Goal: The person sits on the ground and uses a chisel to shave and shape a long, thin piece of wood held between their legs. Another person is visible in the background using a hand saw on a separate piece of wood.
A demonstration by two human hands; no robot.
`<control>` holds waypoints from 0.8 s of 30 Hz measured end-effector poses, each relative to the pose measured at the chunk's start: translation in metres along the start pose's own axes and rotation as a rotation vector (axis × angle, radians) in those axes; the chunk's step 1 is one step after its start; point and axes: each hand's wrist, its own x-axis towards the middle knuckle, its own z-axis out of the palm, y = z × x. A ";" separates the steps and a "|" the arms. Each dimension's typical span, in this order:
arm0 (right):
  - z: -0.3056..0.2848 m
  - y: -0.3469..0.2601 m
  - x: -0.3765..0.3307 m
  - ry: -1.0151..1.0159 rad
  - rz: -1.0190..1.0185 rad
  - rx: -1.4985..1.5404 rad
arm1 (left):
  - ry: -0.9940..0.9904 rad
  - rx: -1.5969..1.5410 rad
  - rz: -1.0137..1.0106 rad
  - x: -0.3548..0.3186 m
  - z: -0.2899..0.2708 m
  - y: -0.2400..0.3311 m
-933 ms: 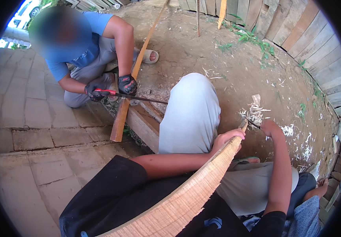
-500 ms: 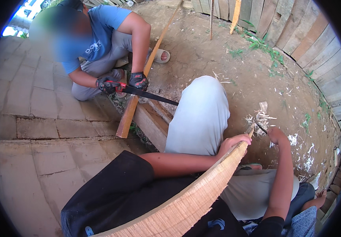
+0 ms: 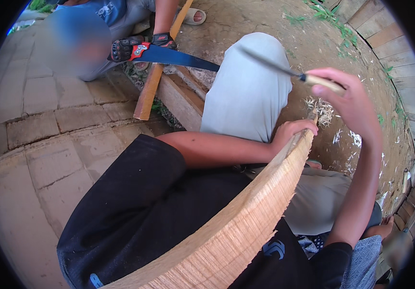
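A long, rough-sawn wooden board (image 3: 238, 224) slants up from the lower edge across my lap, its narrow tip pointing away from me. Near that tip my left hand (image 3: 291, 135) is closed around the board. My right hand (image 3: 349, 94) is raised to the right of my knee, wrapped round the pale wooden handle of a large knife (image 3: 324, 84). Its dark blade, smeared by motion, reaches left in front of my knee and does not touch the board. Curled wood shavings (image 3: 324, 113) lie on the ground beyond the board's tip.
Across from me a crouching person in gloves holds a red-handled handsaw (image 3: 183, 58) on a narrow wooden strip (image 3: 148, 94). The strip crosses a thick timber (image 3: 181, 102). Paving (image 3: 48, 183) spreads at left. A plank fence (image 3: 404, 67) runs along the right.
My right hand has lifted the knife away from the board's tip, up and toward my knee. The view has tilted down. The other person's saw blade has turned to show more of its face.
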 end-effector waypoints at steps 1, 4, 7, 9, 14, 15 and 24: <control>0.008 -0.019 0.005 -0.130 -0.033 -0.019 | 0.003 0.002 0.002 -0.001 -0.001 0.000; 0.031 -0.046 0.023 -0.460 -0.140 -0.052 | 0.011 -0.006 -0.006 -0.004 -0.004 -0.003; 0.054 -0.044 0.031 -0.579 -0.242 -0.074 | 0.007 -0.024 -0.025 -0.003 -0.005 -0.003; 0.064 -0.039 0.035 -0.589 -0.301 -0.111 | 0.008 -0.026 -0.041 -0.004 -0.005 -0.002; 0.050 -0.026 0.035 -0.323 -0.218 -0.095 | 0.035 -0.065 -0.102 -0.002 0.001 -0.006; 0.039 -0.020 0.033 -0.245 -0.173 -0.093 | 0.043 -0.075 -0.108 -0.002 0.003 -0.009; -0.084 0.103 -0.049 0.149 0.336 -0.163 | 0.029 0.085 0.093 0.009 0.006 -0.008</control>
